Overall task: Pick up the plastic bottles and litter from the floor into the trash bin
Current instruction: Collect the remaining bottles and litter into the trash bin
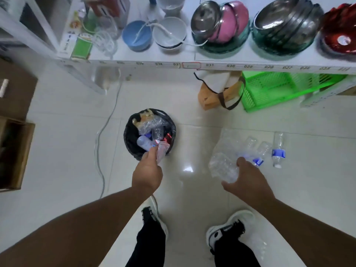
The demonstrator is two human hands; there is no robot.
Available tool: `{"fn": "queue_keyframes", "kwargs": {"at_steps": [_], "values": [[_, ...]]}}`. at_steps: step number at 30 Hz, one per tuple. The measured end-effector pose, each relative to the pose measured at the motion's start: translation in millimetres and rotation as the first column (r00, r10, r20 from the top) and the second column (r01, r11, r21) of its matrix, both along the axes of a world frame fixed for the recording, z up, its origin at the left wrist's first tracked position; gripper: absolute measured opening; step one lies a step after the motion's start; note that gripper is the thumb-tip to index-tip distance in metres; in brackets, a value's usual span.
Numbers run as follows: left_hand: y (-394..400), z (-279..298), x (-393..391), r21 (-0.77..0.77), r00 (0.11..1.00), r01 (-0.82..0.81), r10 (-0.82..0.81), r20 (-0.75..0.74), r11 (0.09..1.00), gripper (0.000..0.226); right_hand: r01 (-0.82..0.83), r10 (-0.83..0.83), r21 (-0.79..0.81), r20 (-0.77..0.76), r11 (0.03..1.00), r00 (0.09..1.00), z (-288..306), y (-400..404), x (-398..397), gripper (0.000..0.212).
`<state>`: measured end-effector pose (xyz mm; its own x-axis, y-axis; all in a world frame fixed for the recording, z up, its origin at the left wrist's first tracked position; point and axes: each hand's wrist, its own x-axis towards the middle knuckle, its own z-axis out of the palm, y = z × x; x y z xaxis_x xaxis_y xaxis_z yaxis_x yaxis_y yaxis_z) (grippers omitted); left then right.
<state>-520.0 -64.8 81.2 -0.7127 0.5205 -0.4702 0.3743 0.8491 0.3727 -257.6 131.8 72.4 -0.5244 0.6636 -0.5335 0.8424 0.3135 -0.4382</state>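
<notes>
A round trash bin with a black liner stands on the white tiled floor, holding bottles and wrappers. My left hand is over its near rim, shut on a small clear plastic wrapper. My right hand grips a crumpled clear plastic bottle just above the floor. Beyond it lies a sheet of clear plastic, two clear bottles with a blue label, and another blue-labelled bottle flat on the tiles.
A white shelf with bowls and pots runs across the top. Under it sit a cloth bag and a green crate. A grey cable trails left of the bin. Cardboard boxes stand at far left. My shoes are below.
</notes>
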Motion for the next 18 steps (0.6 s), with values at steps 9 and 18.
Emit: {"fn": "queue_keyframes", "kwargs": {"at_steps": [9,18], "values": [[-81.6,29.6,-112.4,0.038,0.989,-0.114,0.110,0.098,0.993,0.047,-0.092,0.091,-0.066,-0.017,0.994,0.996,25.1,-82.3,-139.2,0.064],[-62.3,11.7,-165.4,0.046,0.975,-0.096,0.084,0.208,0.994,0.073,0.110,-0.107,-0.171,0.029,0.979,0.994,18.7,-95.6,-233.5,0.079]]}}
